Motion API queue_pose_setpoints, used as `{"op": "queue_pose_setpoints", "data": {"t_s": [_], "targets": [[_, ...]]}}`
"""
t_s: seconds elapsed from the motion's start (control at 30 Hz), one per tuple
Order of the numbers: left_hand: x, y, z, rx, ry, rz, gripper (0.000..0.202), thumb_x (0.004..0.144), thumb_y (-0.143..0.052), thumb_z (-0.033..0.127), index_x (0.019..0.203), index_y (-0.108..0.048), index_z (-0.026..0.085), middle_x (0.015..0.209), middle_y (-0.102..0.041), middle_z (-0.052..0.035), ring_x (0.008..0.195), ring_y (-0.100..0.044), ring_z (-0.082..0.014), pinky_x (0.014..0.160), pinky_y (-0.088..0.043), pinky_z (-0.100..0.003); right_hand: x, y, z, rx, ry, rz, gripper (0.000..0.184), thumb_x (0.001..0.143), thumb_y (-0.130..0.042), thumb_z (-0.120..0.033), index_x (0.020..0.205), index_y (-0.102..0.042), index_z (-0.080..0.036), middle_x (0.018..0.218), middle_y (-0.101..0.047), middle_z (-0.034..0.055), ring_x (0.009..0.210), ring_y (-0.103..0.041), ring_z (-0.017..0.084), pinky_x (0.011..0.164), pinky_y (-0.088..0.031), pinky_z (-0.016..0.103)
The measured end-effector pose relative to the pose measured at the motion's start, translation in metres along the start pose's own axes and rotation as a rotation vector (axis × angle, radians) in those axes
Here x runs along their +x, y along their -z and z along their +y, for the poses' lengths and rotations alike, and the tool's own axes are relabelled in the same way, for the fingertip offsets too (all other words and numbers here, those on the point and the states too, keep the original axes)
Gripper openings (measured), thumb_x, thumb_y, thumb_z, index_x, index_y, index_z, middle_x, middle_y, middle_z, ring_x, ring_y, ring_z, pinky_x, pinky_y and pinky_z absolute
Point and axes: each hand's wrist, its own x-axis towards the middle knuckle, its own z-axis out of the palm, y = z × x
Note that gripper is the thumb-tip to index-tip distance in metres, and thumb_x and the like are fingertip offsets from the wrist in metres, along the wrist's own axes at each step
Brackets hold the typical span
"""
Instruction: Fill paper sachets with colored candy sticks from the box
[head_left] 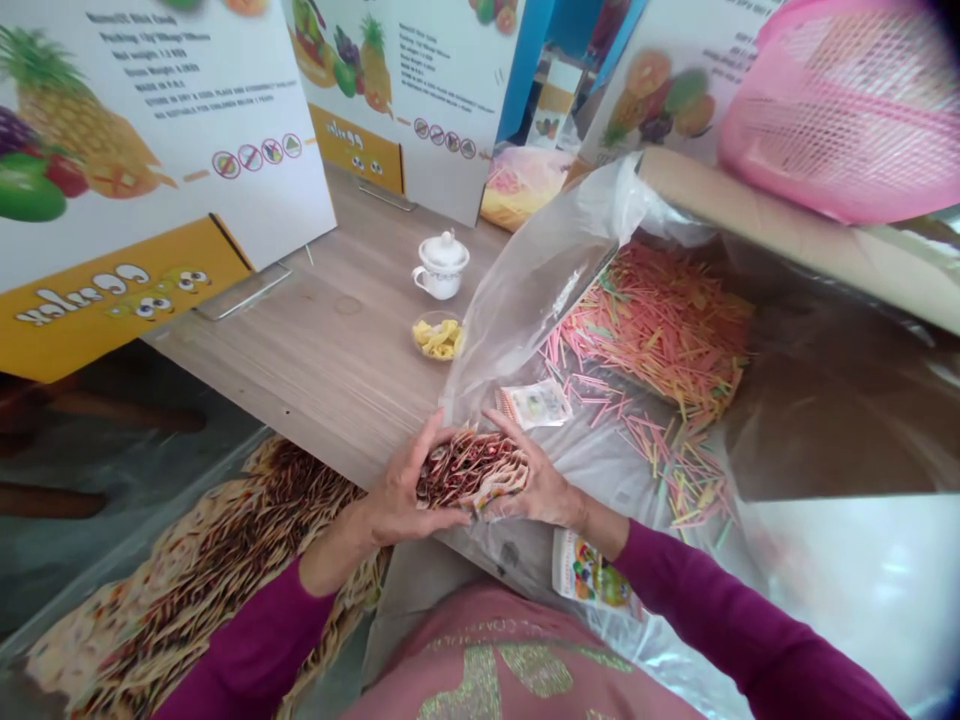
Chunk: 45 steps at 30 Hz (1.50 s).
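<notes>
- The left hand (412,490) and right hand (546,488) grasped a bundle of printed packets (472,468) between them, at the front edge of the tabletop (322,330).
- Uneven pressure from the two sides could have made packets slide out and drop over that edge.
- The right sleeve (735,610), if swung outward, might have scattered the loose candy sticks (694,470).
- The bundle's underside was hidden, so whether it touched the tabletop was unclear; the pink mesh basket (847,150) was cut off.
</notes>
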Motion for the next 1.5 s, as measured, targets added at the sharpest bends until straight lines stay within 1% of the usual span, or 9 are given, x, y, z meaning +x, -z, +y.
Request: {"op": "queue_pose_setpoints", "data": {"t_s": [0.13,0.37,0.6,0.77,0.93,1.1,1.2,1.37,1.5], "targets": [[0.005,-0.002,0.008,0.059,-0.003,-0.009,0.12,0.079,-0.095,0.048,0.176,-0.026,0.033,0.147,-0.073,-0.0146,0.134,-0.072,-0.0378,0.119,-0.056,-0.058,0.006,0.001,-0.005,-0.006,-0.003,-0.088,0.123,0.047,-0.113,-0.037,0.158,-0.059,-0.028,0.15,-0.07,0.0124,0.135,-0.071,0.032,0.115,-0.058,0.046],[0.013,0.006,0.021,0.028,-0.127,-0.062,0.125,0.085,-0.091,0.037,0.178,-0.008,0.039,0.152,-0.069,-0.0138,0.137,-0.07,-0.0343,0.118,-0.057,-0.054,-0.003,-0.014,-0.007,-0.005,0.144,-0.017,0.086,0.063,-0.107,-0.035,0.141,-0.069,-0.027,0.148,-0.071,0.0145,0.135,-0.071,0.032,0.116,-0.056,0.049],[0.015,0.013,-0.007,-0.032,0.032,-0.068,0.141,0.07,-0.101,0.046,0.178,-0.01,0.042,0.152,-0.063,-0.0141,0.137,-0.066,-0.0412,0.12,-0.054,-0.063,0.011,-0.012,-0.004,-0.033,0.051,0.039,0.077,0.061,-0.107,-0.048,0.127,-0.074,-0.025,0.132,-0.078,0.0123,0.121,-0.076,0.03,0.106,-0.062,0.046],[-0.009,0.022,-0.015,-0.15,0.003,-0.029,0.153,0.07,-0.103,0.036,0.177,0.006,0.047,0.163,-0.055,-0.0147,0.14,-0.065,-0.0362,0.118,-0.056,-0.059,0.011,-0.013,0.0,0.045,0.015,0.04,0.078,0.058,-0.108,-0.05,0.122,-0.071,-0.025,0.122,-0.079,0.0086,0.108,-0.078,0.025,0.101,-0.063,0.04],[-0.028,0.036,0.001,-0.332,0.141,-0.076,0.102,0.09,-0.084,0.025,0.176,-0.03,0.039,0.163,-0.062,-0.0132,0.144,-0.066,-0.0307,0.121,-0.056,-0.049,0.008,-0.015,-0.004,0.106,-0.016,0.005,0.079,0.061,-0.109,-0.041,0.126,-0.067,-0.025,0.124,-0.08,0.0093,0.107,-0.079,0.023,0.102,-0.063,0.039],[-0.024,0.037,0.009,-0.198,0.242,0.056,0.04,0.101,-0.069,0.031,0.14,-0.077,0.026,0.139,-0.08,-0.01,0.13,-0.075,-0.0285,0.122,-0.056,-0.047,0.008,-0.013,-0.004,0.12,-0.045,-0.002,0.081,0.059,-0.11,-0.037,0.125,-0.066,-0.025,0.121,-0.08,0.0083,0.104,-0.08,0.024,0.1,-0.064,0.04],[-0.021,0.032,0.011,-0.152,0.251,0.114,0.04,0.103,-0.067,0.035,0.141,-0.077,0.023,0.135,-0.082,-0.0106,0.127,-0.077,-0.0285,0.122,-0.056,-0.046,0.009,-0.013,-0.001,0.131,-0.025,-0.008,0.08,0.06,-0.11,-0.037,0.125,-0.066,-0.025,0.12,-0.081,0.0079,0.103,-0.081,0.023,0.1,-0.064,0.039],[-0.02,0.01,0.013,-0.24,0.303,0.218,0.069,0.102,-0.07,0.041,0.166,-0.054,0.021,0.151,-0.074,-0.014,0.137,-0.072,-0.0304,0.124,-0.055,-0.046,0.011,-0.012,0.003,0.101,0.011,0.0,0.08,0.059,-0.11,-0.041,0.125,-0.067,-0.024,0.117,-0.081,0.0075,0.101,-0.081,0.022,0.099,-0.064,0.037],[-0.02,0.001,0.021,-0.279,0.229,0.164,0.057,0.104,-0.065,0.034,0.159,-0.062,0.021,0.154,-0.072,-0.014,0.146,-0.067,-0.0321,0.129,-0.05,-0.049,0.011,-0.011,0.004,0.072,0.03,0.018,0.082,0.057,-0.11,-0.042,0.125,-0.068,-0.024,0.117,-0.081,0.0078,0.101,-0.08,0.023,0.098,-0.065,0.037]]}}
